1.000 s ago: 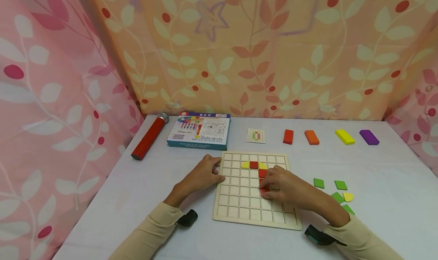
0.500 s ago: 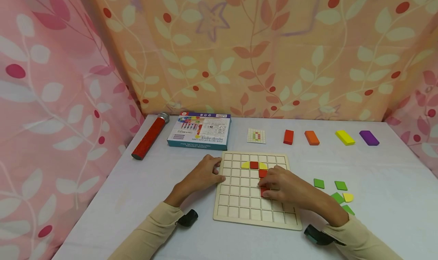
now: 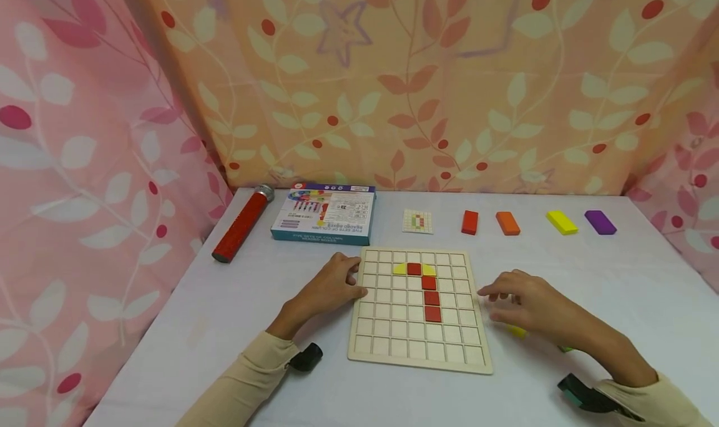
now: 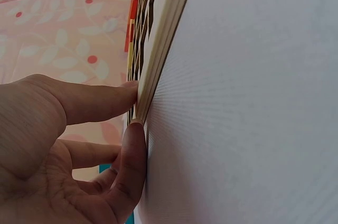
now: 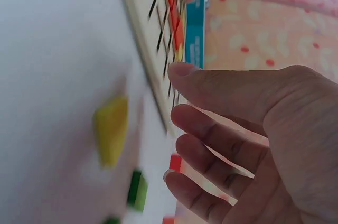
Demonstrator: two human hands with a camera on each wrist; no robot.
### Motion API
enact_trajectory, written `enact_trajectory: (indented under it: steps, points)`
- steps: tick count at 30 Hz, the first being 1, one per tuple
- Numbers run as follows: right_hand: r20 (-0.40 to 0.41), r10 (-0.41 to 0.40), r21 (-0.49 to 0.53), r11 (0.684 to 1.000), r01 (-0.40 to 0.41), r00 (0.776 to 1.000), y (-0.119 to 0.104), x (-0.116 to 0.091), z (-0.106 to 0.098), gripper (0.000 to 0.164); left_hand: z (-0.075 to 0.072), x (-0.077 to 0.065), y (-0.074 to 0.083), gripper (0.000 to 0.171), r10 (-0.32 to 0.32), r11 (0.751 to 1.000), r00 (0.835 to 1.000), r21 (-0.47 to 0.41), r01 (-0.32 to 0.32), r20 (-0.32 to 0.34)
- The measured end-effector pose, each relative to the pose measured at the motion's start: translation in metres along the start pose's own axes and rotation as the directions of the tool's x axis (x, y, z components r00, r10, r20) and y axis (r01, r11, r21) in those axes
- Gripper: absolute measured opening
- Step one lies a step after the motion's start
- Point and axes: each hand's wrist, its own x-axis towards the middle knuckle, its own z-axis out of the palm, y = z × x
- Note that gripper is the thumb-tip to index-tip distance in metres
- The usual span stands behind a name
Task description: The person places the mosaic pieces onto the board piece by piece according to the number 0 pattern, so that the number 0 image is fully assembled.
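A wooden grid board point(image 3: 393, 329) lies on the table in the head view. My left hand point(image 3: 330, 283) holds its left edge; in the left wrist view the thumb point(image 4: 100, 102) and a finger meet at the board's rim. On the board, a red square tile point(image 3: 414, 269) sits between two yellow curved tiles point(image 3: 429, 269), with several red tiles point(image 3: 432, 298) in a column below. My right hand point(image 3: 530, 302) hovers off the board's right side, fingers loosely bent and holding nothing. Beneath it are a yellow tile point(image 5: 111, 129) and green tiles point(image 5: 138, 189), partly hidden by the hand.
A small pattern card point(image 3: 418, 221) lies behind the board. To its right are red point(image 3: 470, 222), orange point(image 3: 508, 223), yellow point(image 3: 562, 222) and purple blocks point(image 3: 600, 222). A boxed set point(image 3: 324, 215) and a red tube point(image 3: 243, 225) stand back left.
My right hand has left the column of red tiles and moved right, off the board, over the loose tiles. The left hand stays at the board's edge.
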Motion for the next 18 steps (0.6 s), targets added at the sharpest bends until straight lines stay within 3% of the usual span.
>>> enact_trajectory:
  steps: [6,12,18]
  points:
    - [-0.019,0.016,-0.05,0.999,-0.017,1.0,0.027,-0.026,-0.004,0.037,-0.002,0.0,-0.001,0.073,-0.006,1.0,1.0,-0.004,0.006,-0.01]
    - [0.009,0.04,-0.022,0.999,-0.04,0.999,0.037,-0.038,-0.001,0.033,-0.001,0.0,-0.002,0.074,-0.003,1.0,1.0,-0.008,0.003,-0.005]
    - [0.008,-0.062,0.01,0.998,0.062,0.998,0.039,-0.041,0.004,0.03,0.0,0.0,-0.001,0.073,-0.007,1.0,1.0,-0.01,0.007,-0.009]
